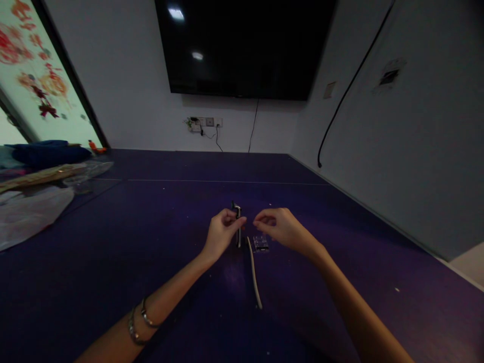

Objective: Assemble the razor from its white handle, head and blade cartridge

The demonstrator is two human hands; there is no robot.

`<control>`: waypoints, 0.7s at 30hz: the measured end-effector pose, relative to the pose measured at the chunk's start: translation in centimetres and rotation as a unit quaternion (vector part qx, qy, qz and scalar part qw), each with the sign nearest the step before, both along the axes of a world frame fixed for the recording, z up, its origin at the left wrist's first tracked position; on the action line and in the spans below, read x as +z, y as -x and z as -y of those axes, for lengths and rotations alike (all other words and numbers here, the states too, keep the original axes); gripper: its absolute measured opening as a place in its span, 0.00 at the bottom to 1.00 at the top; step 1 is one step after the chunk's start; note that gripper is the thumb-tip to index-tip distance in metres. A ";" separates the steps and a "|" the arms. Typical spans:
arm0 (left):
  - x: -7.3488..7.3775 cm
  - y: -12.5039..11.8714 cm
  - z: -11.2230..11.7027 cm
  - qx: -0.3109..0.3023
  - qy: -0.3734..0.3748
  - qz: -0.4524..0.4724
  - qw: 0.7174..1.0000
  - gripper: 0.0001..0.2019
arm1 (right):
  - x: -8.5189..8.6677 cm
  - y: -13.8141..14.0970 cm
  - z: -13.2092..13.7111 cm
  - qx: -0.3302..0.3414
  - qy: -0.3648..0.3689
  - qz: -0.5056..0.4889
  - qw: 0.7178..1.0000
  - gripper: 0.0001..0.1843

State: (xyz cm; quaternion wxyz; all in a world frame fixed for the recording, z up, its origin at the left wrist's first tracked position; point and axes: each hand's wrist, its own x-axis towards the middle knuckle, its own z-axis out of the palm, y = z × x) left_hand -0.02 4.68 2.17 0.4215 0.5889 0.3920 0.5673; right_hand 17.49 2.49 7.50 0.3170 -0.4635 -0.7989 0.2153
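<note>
My left hand (222,233) is closed around a slim upright tool (239,237) with a dark and silvery head. Its exact kind is too small to make out. Just to the right, my right hand (279,227) hovers with thumb and fingertips brought together in a pinch; whatever may be between them is too small to see. Below and between the hands, a short piece of white cable (254,275) lies on the purple surface. Beside the cable's upper end sits a small clear packet (260,243), under the right hand, its contents unclear.
The purple surface (170,217) reaches back to the wall. At the far left lie blue cloth (49,154) and clear plastic wrapping (34,212). A large TV (245,45) hangs above wall sockets (206,122). A black cable (351,80) dangles along the right wall.
</note>
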 end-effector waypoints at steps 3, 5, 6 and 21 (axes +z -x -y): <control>0.0 0.3 -0.4 0.030 -0.006 -0.017 0.999 0.12 | -0.9 1.3 0.3 0.013 0.012 0.039 0.999 0.12; -0.1 0.3 -0.4 0.048 -0.005 -0.021 0.999 0.13 | -1.5 2.4 0.6 0.001 0.004 0.062 0.998 0.15; 0.0 0.2 -0.3 0.058 -0.004 -0.023 0.998 0.13 | -1.8 3.0 0.7 -0.010 -0.002 0.072 0.997 0.16; -0.1 -0.2 -0.3 0.044 0.062 -0.009 0.997 0.14 | -3.9 5.8 1.1 -0.113 -0.052 0.161 0.979 0.13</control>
